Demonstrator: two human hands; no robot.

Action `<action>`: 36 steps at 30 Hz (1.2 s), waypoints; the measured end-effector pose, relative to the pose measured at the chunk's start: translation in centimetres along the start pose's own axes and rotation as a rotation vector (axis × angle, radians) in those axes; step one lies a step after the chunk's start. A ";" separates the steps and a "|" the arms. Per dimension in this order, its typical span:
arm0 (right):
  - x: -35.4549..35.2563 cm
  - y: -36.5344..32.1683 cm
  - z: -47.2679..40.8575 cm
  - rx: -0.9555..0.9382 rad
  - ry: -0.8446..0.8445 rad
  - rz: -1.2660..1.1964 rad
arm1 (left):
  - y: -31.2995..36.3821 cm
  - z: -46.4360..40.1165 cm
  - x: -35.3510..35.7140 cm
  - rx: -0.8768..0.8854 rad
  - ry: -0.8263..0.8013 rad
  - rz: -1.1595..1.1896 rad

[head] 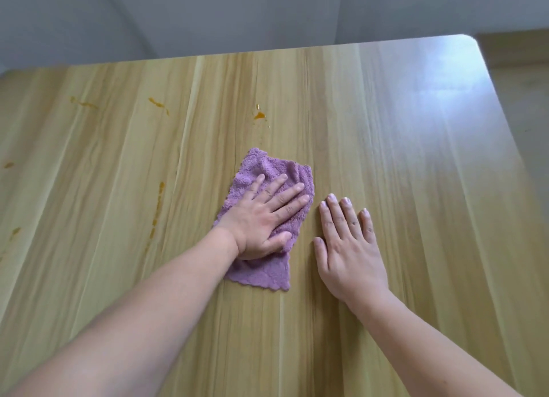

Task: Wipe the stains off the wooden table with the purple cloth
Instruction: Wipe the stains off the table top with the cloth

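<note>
A: Head view, only one. Left hand [266,218] is flat on the purple cloth [261,270], fingers straight and spread, thumb tucked against a fold at the near side. Pressing, not pinching.

B: Right hand [347,248]?

A: Flat on the bare surface [416,188], just right of the left hand, fingers straight and close together, holding nothing. Near the cloth's edge, can't tell if touching.

B: Cloth location?

A: Under the left hand, sticking out past the fingertips and back past the wrist. Rumpled, scalloped hem nearest the person.

B: Stains?

A: Orange drop [260,115] ahead of the left fingertips, apart from the cloth. Two smears further out and left [159,104], [83,103]. Long streak [157,209] left of the left hand, well clear. Smaller marks at the far left edge, blurry.

B: Handling?

A: Looks like fleecy microfibre: soft, light, floppy, nothing fragile. It will likely bunch if pushed from one corner. I'd keep the palm over the middle with fingers spread so it slides as one pad. Glossy surface, so it should glide easily; stains look wet or sticky, so press firmly.

B: Progress?

A: Most stains still there; early, I'd say.
</note>
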State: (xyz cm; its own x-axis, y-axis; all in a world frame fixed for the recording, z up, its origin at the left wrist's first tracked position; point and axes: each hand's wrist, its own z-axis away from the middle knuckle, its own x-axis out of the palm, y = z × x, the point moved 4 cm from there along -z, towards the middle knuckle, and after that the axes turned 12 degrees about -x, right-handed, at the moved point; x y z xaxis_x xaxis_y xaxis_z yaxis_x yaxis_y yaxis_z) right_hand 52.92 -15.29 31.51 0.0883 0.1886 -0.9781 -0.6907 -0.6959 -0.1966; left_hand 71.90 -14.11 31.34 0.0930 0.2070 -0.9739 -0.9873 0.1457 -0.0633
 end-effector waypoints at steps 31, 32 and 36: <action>-1.5 6.8 -16.3 0.078 0.030 -0.011 | -5.2 -4.1 -0.8 -0.607 0.138 0.230; -1.5 6.7 -16.4 0.077 0.023 -0.007 | -4.6 -4.3 -0.7 -0.410 0.102 0.157; -1.5 6.7 -16.6 0.086 0.040 0.004 | -4.2 -5.1 -0.8 -0.108 0.073 0.080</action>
State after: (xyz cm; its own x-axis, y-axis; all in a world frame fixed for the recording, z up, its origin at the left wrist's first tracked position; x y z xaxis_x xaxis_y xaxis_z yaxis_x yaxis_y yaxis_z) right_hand 60.04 -31.77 30.55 0.1125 0.1572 -0.9811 -0.7503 -0.6339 -0.1876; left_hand 75.29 -19.85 31.30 0.0082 0.1423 -0.9898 -0.9997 0.0256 -0.0046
